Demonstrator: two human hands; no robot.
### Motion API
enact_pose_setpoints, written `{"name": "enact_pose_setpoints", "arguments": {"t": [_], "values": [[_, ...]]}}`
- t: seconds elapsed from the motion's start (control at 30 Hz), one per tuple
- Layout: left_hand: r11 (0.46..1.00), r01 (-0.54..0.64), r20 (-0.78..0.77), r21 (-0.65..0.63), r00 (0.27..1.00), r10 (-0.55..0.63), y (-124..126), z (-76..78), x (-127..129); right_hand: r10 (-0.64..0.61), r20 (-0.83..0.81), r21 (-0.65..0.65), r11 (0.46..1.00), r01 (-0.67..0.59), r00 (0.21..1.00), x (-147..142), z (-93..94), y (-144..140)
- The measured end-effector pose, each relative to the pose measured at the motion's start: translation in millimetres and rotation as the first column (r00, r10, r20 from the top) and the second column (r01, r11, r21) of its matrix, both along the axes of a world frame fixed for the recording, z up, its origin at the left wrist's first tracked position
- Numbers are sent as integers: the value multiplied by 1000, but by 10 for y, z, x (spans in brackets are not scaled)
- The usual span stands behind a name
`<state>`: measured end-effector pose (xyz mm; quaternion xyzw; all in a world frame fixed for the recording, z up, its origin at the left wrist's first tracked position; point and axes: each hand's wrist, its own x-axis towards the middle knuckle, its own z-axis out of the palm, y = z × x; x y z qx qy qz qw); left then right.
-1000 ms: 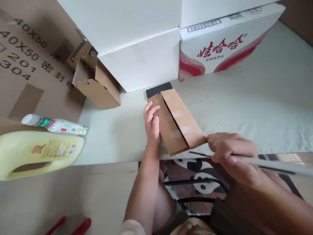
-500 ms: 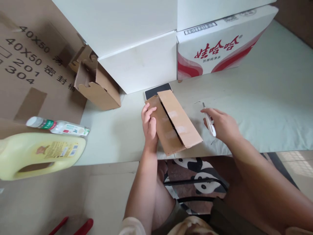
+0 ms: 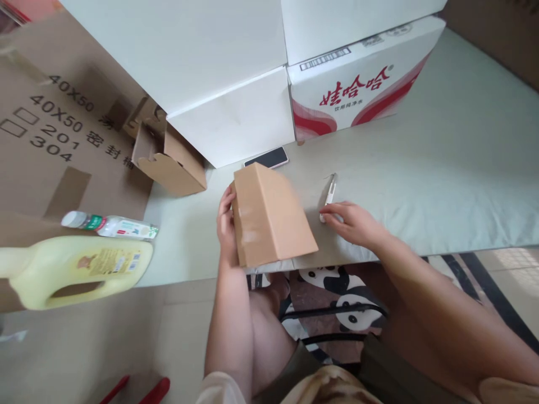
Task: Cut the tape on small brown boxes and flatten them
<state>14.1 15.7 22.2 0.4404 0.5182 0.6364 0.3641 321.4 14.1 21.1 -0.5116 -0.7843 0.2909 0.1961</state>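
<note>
Cardboard box (image 3: 269,216) in left hand (image 3: 225,224) — "40X50", "201", "304" on carton (image 3: 54,140)

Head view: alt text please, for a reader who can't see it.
Left hand grips the side of a small brown cardboard box on a pale table. Right hand rests on the table, fingertips at a white utility knife; a phone lies behind the box.

Open tabletop to the right, boxes crowding the back

Stacked white boxes (image 3: 236,120) and a red-printed carton (image 3: 357,84) wall the rear; the green table (image 3: 442,168) lies bare rightward.
</note>
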Motion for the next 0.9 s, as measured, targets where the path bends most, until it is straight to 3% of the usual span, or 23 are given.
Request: {"name": "enact_pose_setpoints", "arguments": {"t": [0.13,0.23,0.3,0.4,0.5,0.6,0.73,0.9], "values": [[952,113,251,-286,967,-40,-112,20,-12,47,31,-212,976,-40,998,-91,117,-87],[872,245,235,-425,960,-154,-198,-3,49,15,-37,-323,946,-26,999,-94,148,-121],[885,245,128,-395,969,-211,-219,-4,93,-28,-147,-302,953,-18,989,-78,121,-123],[932,139,-53,-334,985,-165,-185,18,146,-156,-277,-152,981,117,948,-47,38,-107],[913,74,-82,-401,990,-116,-108,32,179,-231,-335,-138,971,195,913,7,-39,-102],[901,52,-62,-431,994,-87,-35,14,190,-132,-481,-240,971,15,867,84,-78,-122],[882,103,25,-459,994,-103,2,-36,192,122,-689,-143,944,-299,714,151,-46,-162],[821,180,171,-542,980,-102,-22,-71,210,196,-715,-90,926,-366,671,142,30,-215]]}}
